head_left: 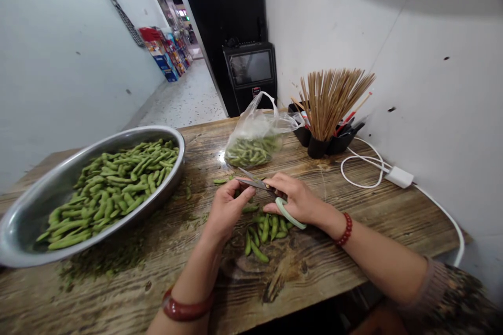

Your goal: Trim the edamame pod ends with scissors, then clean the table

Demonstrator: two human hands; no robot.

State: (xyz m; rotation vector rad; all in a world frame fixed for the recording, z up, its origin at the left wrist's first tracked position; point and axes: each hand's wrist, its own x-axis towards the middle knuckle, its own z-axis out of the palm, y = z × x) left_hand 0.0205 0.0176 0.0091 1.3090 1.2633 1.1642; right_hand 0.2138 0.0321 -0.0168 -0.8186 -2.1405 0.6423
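My right hand (294,196) is closed around a pair of scissors (255,184) with pale green handles. The blades are parted and point left, across the fingertips of my left hand (227,207). That left hand is pinched shut; a bit of green shows by its thumb, but what it grips is mostly hidden. Below my hands, a small pile of edamame pods (269,227) lies on the wooden table (314,282). To the left, a large metal basin (178,159) holds a heap of green edamame pods (118,183).
Beyond my hands stands a clear plastic bag (251,136) with more pods in it. Skewers (330,104) fill a black holder (318,147) at the back right, near a white cable with an adapter (400,177). Green trimmings (106,259) lie beside the basin.
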